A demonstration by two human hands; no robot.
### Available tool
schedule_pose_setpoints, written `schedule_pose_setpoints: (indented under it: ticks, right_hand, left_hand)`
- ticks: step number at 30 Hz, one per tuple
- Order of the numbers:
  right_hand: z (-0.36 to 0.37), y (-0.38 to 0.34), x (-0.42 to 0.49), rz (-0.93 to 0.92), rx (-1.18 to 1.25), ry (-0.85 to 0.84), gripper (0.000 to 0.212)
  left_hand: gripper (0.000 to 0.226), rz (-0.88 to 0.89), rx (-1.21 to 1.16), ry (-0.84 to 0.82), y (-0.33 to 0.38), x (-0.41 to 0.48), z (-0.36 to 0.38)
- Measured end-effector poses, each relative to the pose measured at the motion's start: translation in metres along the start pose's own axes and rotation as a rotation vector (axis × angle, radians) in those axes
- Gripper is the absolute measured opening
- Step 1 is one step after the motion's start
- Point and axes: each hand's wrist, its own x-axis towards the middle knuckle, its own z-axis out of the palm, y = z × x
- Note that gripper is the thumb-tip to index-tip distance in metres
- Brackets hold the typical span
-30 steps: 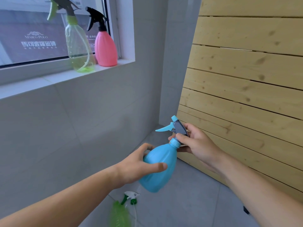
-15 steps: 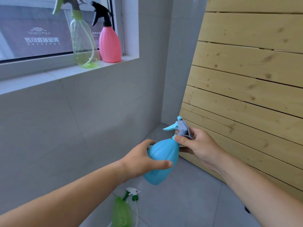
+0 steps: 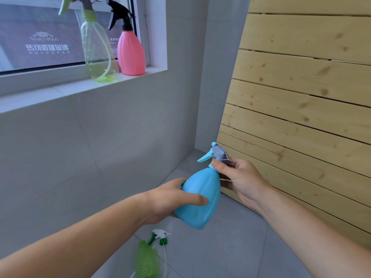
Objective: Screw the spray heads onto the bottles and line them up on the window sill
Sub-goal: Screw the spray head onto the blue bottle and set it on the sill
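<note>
Here, blue bottle (image 3: 198, 199): held in the air between both hands, tilted so its neck leans up and to the right, well below the window sill (image 3: 80, 88) and to its right.
Left hand (image 3: 170, 199): wrapped around the wide lower body of the blue bottle, thumb lying across the front, fingers (image 3: 179, 182) curled behind it.
Right hand (image 3: 244, 182): at the neck of the blue bottle, thumb and fingers pinching the spray head (image 3: 215, 154) where it meets the bottle.
Spray head: blue trigger and grey top, sitting on the neck of the blue bottle, nozzle pointing left; whether it is screwed tight I cannot tell.
Clear green bottle (image 3: 99, 51): upright on the window sill, spray head on, tube visible inside.
Pink bottle (image 3: 130, 52): upright on the window sill, just beside the clear green bottle on its right, black spray head on.
Green bottle (image 3: 146, 259): lying on the floor (image 3: 230, 247), far below the window sill, blurred.
White spray head (image 3: 160, 235): on the floor at the neck end of the green bottle; joined or loose, I cannot tell.
Wooden slats (image 3: 301, 97): leaning to the right of the window sill, behind the right hand.
</note>
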Motion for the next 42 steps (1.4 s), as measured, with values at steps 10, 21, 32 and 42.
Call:
schedule_pose_setpoints:
  ticks: [10, 21, 32, 42]
  right_hand:
    - [0.000, 0.003, -0.001, 0.028, -0.021, 0.045, 0.018]
    - [0.006, 0.003, -0.004, 0.026, -0.055, 0.038, 0.017]
    - [0.002, -0.003, -0.007, 0.049, -0.011, 0.033, 0.015]
    - [0.004, -0.001, -0.008, 0.070, 0.012, -0.002, 0.014]
  left_hand:
    - [0.086, 0.019, 0.040, 0.017, -0.004, -0.002, 0.012]
    - [0.068, 0.047, 0.077, 0.038, -0.003, -0.002, 0.015]
    - [0.059, -0.004, -0.106, 0.023, -0.004, 0.000, 0.023]
    - [0.086, 0.008, -0.184, -0.035, -0.008, -0.002, 0.020]
